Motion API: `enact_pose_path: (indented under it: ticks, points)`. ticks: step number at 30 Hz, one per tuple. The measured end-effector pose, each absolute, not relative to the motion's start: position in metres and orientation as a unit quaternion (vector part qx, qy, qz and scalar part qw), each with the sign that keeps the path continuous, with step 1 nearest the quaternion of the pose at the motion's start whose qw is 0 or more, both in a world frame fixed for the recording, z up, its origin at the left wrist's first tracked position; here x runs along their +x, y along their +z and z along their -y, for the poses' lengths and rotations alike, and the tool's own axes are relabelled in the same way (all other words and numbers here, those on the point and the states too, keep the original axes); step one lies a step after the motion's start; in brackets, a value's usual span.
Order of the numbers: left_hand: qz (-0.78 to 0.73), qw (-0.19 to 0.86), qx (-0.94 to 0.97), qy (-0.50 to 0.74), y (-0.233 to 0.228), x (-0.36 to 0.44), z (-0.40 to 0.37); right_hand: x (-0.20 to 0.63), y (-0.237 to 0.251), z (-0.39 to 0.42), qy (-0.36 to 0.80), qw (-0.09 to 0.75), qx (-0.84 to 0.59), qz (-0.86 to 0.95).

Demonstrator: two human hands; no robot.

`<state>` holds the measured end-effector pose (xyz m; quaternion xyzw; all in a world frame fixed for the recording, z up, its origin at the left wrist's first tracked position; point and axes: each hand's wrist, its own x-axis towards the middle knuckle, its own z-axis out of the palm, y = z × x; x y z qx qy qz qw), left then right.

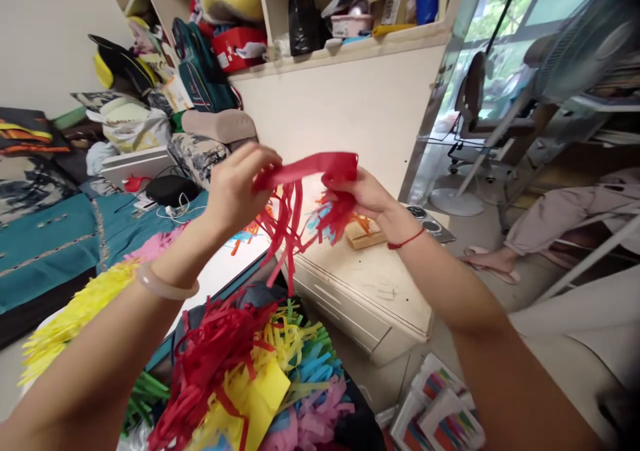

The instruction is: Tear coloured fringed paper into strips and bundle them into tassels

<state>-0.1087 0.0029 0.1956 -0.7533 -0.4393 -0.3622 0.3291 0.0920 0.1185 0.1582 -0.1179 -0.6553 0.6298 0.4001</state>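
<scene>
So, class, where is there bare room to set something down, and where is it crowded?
On the cream cabinet top, between the tan block and the near edge, bar small marks or scraps; and on the white surface beside the left forearm. Crowded: the foreground, heaped with coloured fringes.

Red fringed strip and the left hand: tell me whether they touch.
Touching. The head view shows the left hand gripping one end of the red fringed strip, fingers curled over it.

Fan (575,57) blurred, another person (550,216) cut off at right.
</scene>
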Motion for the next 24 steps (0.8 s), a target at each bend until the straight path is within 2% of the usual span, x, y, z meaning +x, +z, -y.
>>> enact_pose_path:
  ticks: [4, 7, 10, 13, 20, 22, 24]
  points:
    - [0.422, 0.251, -0.787, -0.373, 0.123, -0.094, -0.002, 0.159, 0.137, -0.126, 0.453, 0.318, -0.187, 0.812]
    - [0.415, 0.202, -0.8, -0.383, 0.075, -0.076, -0.003, 0.199, 0.119, -0.125, 0.278, 0.26, -0.258, 0.888]
    - [0.403, 0.184, -0.813, -0.379, 0.042, -0.052, -0.003, 0.23, 0.098, -0.12, 0.116, 0.195, -0.326, 0.918]
    - [0.35, 0.192, -0.841, -0.364, 0.016, -0.02, -0.001, 0.262, 0.074, -0.122, 0.01, 0.114, -0.377, 0.919]
    - [0.329, 0.129, -0.889, -0.29, -0.033, 0.053, 0.008, 0.343, 0.047, -0.118, -0.119, -0.037, -0.498, 0.858]
    - [0.346, 0.13, -0.886, -0.279, -0.037, 0.061, 0.008, 0.343, 0.045, -0.09, -0.13, -0.022, -0.486, 0.864]
    - [0.36, 0.144, -0.879, -0.278, -0.037, 0.064, 0.009, 0.327, 0.039, -0.056, -0.062, 0.024, -0.375, 0.925]
